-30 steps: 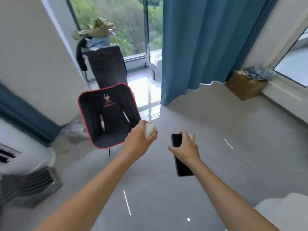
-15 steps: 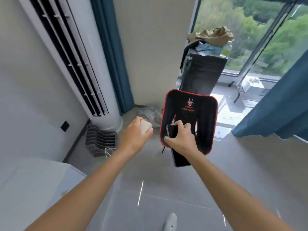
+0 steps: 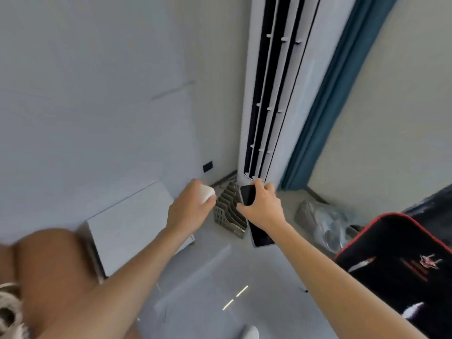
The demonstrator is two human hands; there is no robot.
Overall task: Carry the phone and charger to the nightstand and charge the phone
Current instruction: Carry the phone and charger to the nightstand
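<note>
A: Item one, the phone point(image 3: 259, 231)?

B: Dark slab, screen toward the camera, carried in the air. The right hand point(image 3: 263, 209) is wrapped round its upper half, fingers over the far edge, thumb on the near side. Its lower end hangs free beside the wrist, just to the right of the grey slotted rack point(image 3: 228, 214) on the floor.

A: Item two, the charger point(image 3: 206, 193)?

B: Small white block, closed in the left hand point(image 3: 189, 209), one end showing past the curled fingers. No cable can be made out. It sits just left of the rack, level with the phone and near it, the two hands apart.

A: Item three, the nightstand point(image 3: 127, 228)?

B: My reading: the low white cabinet against the wall, left of the rack and below the left hand. Its top looks bare. A brown padded shape point(image 3: 49, 267) lies at its near side, too blurred to name.

A: Other fixtures?

B: Tall white air conditioner point(image 3: 274, 94) standing behind the rack, blue curtain point(image 3: 325, 106) to its right; a small dark wall outlet point(image 3: 208, 166) left of the unit; a black chair with red trim point(image 3: 403, 270) well right of the rack.

A: Progress?

B: Both items are in hand and close to the stand, so the carrying looks nearly finished. Left to do, as I judge it: set down, plug the charger into a socket, connect the phone.
</note>
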